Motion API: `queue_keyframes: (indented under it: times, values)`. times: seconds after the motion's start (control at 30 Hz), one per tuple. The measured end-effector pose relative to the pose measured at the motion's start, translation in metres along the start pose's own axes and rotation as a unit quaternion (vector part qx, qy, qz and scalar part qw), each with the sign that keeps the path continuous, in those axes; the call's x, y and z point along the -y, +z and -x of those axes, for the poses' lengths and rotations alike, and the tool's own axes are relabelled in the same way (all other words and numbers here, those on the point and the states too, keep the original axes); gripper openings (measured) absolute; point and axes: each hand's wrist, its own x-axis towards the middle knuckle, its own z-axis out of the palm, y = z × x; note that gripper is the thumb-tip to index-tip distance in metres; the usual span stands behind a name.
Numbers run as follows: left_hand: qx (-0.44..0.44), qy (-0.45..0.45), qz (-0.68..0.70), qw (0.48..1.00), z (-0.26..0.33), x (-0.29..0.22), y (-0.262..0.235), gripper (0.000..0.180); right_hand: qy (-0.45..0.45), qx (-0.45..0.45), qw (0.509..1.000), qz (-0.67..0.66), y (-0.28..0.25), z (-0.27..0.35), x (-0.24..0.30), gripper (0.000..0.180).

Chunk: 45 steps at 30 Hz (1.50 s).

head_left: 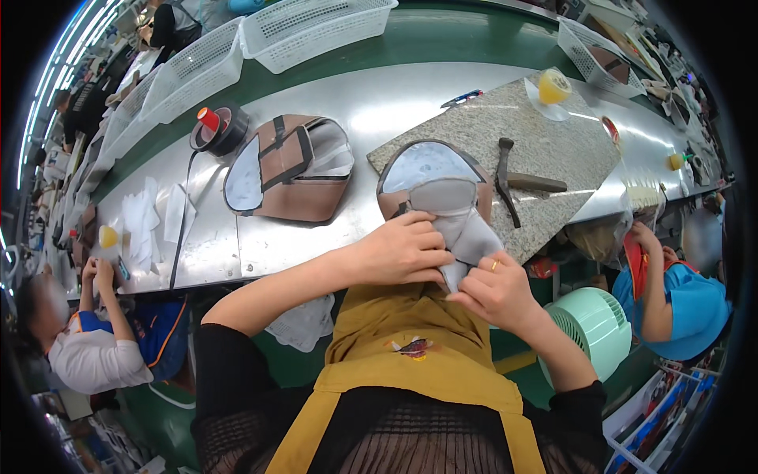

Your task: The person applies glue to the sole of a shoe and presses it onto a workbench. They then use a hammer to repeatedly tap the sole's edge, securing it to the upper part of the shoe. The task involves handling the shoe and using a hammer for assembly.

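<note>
A brown shoe upper (482,207) with pale grey lining and a light blue-white toe piece lies in front of me, partly on a speckled stone slab. My left hand (407,251) is closed on its near left edge, fingers bent over the lining. Lower and to the right, my right hand (501,292) pinches the near end of the grey lining; a ring is on one finger. A second brown shoe upper (272,207) with dark straps rests on the metal bench to the left. Right of the held upper, a hammer (537,183) lies on the slab.
The stone slab (580,170) carries a cup of yellow stuff (554,85). A dark round pot (230,133) with a red cap stands at the left. White baskets (316,35) line the far edge. Co-workers sit on both sides; a green fan (588,336) is at my right.
</note>
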Motion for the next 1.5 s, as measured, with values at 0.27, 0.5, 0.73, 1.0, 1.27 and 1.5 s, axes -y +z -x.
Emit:
queue_keyframes:
  times: [0.27,0.5,0.73,1.0,1.27,1.5]
  values:
    - [-0.040,0.015,0.028,0.999,-0.038,0.011,-0.070,0.028,0.201,-0.234,0.943,-0.125,-0.029,0.002,-0.023,0.022]
    - [0.035,0.090,0.061,0.993,-0.020,-0.001,-0.026,0.030,0.241,-0.179,0.939,-0.166,-0.017,-0.039,-0.073,0.019]
    - [0.025,0.066,0.084,0.994,-0.007,-0.019,-0.003,0.021,0.113,0.034,0.980,-0.160,0.033,-0.096,-0.112,0.034]
    - [0.005,0.022,0.059,0.998,0.011,-0.026,0.010,0.019,0.297,0.188,0.928,-0.125,0.052,-0.126,-0.109,0.058]
    - [-0.007,-0.006,0.023,1.000,0.017,-0.035,0.011,0.015,0.282,0.065,0.913,-0.286,0.065,-0.104,-0.127,0.045]
    - [0.039,-0.043,-0.049,0.997,0.021,-0.044,-0.018,0.020,0.388,-0.087,0.823,-0.404,0.035,-0.082,-0.123,0.035]
